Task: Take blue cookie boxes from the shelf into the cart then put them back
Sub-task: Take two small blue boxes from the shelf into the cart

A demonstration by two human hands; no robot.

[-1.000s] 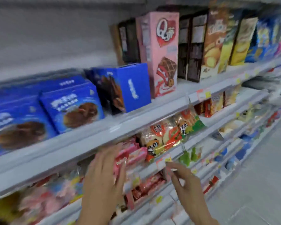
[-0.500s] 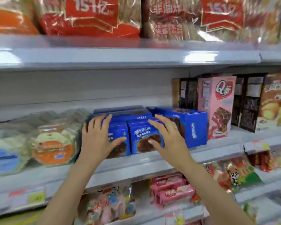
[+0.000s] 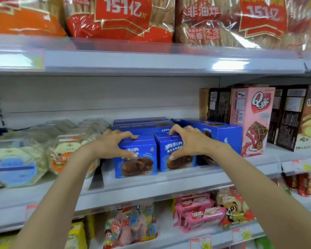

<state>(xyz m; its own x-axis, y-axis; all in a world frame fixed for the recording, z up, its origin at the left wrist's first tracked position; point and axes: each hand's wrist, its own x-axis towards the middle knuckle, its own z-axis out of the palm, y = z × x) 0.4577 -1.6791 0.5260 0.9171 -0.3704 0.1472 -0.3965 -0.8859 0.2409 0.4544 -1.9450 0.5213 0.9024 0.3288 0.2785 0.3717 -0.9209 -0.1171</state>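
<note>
Two blue cookie boxes stand side by side at the front of the middle shelf [image 3: 169, 184]. My left hand [image 3: 111, 144] grips the left blue box [image 3: 142, 164], fingers over its top and thumb on its front. My right hand [image 3: 188, 142] grips the right blue box [image 3: 180, 159] the same way. More blue boxes [image 3: 142, 124] lie stacked behind them. Another blue box [image 3: 228, 137] stands turned sideways just to the right. No cart is in view.
Clear-wrapped cake packs [image 3: 22, 164] fill the shelf to the left. A tall pink box [image 3: 253, 119] and dark boxes [image 3: 285, 119] stand to the right. Large red snack bags [image 3: 122, 17] sit on the shelf above, pink wafer packs [image 3: 196, 211] on the shelf below.
Both hands rose from the lower shelves to the blue boxes. They have since closed on the two front boxes, fingers curling over the tops and thumbs pressing the fronts.
</note>
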